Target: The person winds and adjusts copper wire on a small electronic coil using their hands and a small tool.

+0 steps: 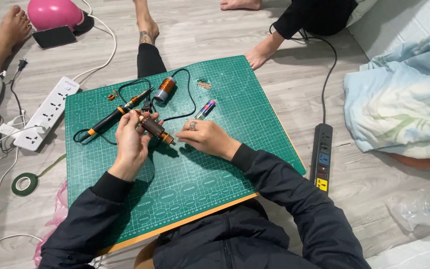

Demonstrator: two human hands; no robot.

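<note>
A: Nearest, what shows?

B: Dark sleeves over a green cutting mat (185, 184) that rests across the person's lap, above a wood floor (294, 84).

A: And the left hand?

B: The left hand (131, 144) is raised just above the mat, its fingers (125, 122) curled closed around a small motor rotor (154, 127) with copper windings. The rotor tilts, its copper end pointing down to the right.

A: The right hand?

B: The right hand (206, 138) lies flat on the mat, palm down, fingers loosely together and gripping nothing. A ring sits on one finger. Its fingertips lie just beside the rotor's copper end; whether they touch cannot be told.

A: Farther out on the mat?

B: A soldering iron (113, 115) with a black and orange handle lies left of the rotor, its cord looping across the mat. Beyond it is a copper coil (165, 88), and right of that a small pen-like tube (205, 108). A tiny copper scrap (204, 84) lies near the far edge.

A: Off the mat?

B: A roll of green tape (24, 183) and a white power strip (47, 112) on the left, a black power strip (322, 157) on the right, a pale blanket (404, 99) beyond it. Other people's bare feet (148, 27) rest at the far side, by a pink balloon (53, 12).
</note>
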